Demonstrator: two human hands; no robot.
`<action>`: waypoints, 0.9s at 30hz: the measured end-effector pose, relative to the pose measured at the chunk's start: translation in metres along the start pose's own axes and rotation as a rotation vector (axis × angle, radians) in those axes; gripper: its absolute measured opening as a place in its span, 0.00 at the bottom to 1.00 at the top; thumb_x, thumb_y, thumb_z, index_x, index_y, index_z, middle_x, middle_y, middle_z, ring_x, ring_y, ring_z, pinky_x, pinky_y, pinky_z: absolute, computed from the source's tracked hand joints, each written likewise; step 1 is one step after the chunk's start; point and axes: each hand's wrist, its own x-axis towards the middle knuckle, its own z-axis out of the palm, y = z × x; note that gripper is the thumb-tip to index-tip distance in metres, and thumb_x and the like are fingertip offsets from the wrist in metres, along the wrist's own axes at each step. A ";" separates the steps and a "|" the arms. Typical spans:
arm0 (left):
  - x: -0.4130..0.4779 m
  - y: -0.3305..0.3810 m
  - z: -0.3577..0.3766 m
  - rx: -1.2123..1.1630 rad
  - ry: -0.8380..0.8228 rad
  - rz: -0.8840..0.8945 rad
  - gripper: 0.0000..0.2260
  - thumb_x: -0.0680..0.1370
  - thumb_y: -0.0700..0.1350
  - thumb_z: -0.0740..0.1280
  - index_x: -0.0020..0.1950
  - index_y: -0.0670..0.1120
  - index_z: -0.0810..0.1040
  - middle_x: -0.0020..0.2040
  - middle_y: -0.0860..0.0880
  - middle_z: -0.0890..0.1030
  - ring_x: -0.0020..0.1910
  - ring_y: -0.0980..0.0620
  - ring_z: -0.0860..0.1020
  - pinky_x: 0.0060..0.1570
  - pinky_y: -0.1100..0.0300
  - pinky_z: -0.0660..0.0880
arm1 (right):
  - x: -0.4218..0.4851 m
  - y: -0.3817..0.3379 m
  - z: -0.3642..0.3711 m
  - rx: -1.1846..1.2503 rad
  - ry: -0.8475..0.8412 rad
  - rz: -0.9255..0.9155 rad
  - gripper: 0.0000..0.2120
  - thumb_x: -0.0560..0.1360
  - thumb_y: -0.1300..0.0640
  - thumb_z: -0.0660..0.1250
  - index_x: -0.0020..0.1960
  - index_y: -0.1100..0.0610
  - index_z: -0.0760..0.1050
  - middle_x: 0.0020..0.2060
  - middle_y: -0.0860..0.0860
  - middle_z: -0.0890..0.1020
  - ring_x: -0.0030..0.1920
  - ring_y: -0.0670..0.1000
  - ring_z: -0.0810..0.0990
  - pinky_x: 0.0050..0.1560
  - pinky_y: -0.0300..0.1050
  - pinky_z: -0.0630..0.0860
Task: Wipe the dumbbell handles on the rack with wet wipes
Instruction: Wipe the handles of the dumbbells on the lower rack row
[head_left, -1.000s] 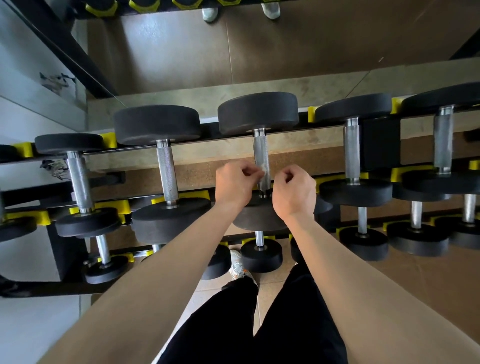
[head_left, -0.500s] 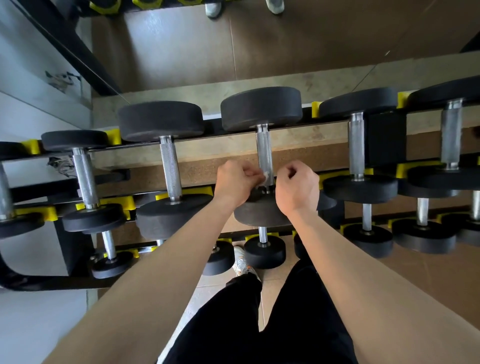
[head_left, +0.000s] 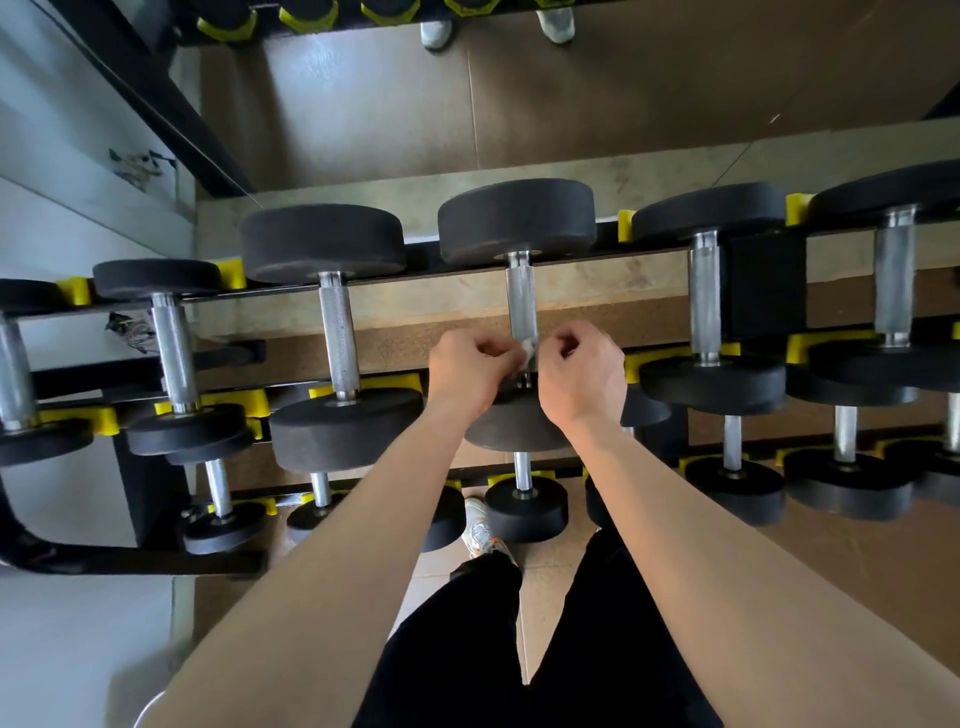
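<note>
View: head.
Wipe (head_left: 529, 349): small white wad at the near end of the handle (head_left: 521, 301) on the middle dumbbell, top tier of the rack (head_left: 423, 267).
Left grip (head_left: 475, 364): fingers curled, pinching the wipe.
Right grip (head_left: 582, 371): curled, pinching its other side.
Handling: the wipe is soft, wet and light, and the knurled steel will likely drag it, so hold it by both ends.
Hidden: fingertips, most of the wipe.

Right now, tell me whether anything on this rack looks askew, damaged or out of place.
Nothing on the rack stands out: the dumbbells lie parallel in their yellow cradles. The one oddity is a small tangle of loose wires by the wall behind the rack's left end.
</note>
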 end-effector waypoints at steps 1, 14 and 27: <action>-0.004 0.001 0.002 -0.088 0.040 -0.013 0.05 0.76 0.46 0.75 0.51 0.51 0.86 0.45 0.58 0.84 0.46 0.63 0.80 0.50 0.64 0.78 | 0.000 0.001 -0.001 -0.011 -0.027 -0.030 0.06 0.80 0.51 0.63 0.51 0.50 0.79 0.46 0.47 0.80 0.44 0.46 0.79 0.45 0.45 0.80; -0.006 0.019 0.015 -0.579 0.299 -0.149 0.05 0.77 0.47 0.73 0.53 0.53 0.83 0.46 0.57 0.85 0.48 0.61 0.82 0.47 0.68 0.78 | 0.048 -0.016 -0.022 0.202 -0.150 -0.207 0.05 0.76 0.52 0.72 0.51 0.51 0.83 0.45 0.41 0.83 0.46 0.40 0.80 0.50 0.33 0.77; 0.000 0.017 0.034 -0.399 0.526 -0.151 0.09 0.78 0.43 0.64 0.39 0.47 0.80 0.34 0.50 0.80 0.33 0.56 0.76 0.36 0.60 0.77 | 0.079 0.001 0.003 0.098 -0.131 -0.329 0.04 0.78 0.56 0.71 0.52 0.52 0.83 0.47 0.42 0.82 0.44 0.36 0.77 0.44 0.22 0.68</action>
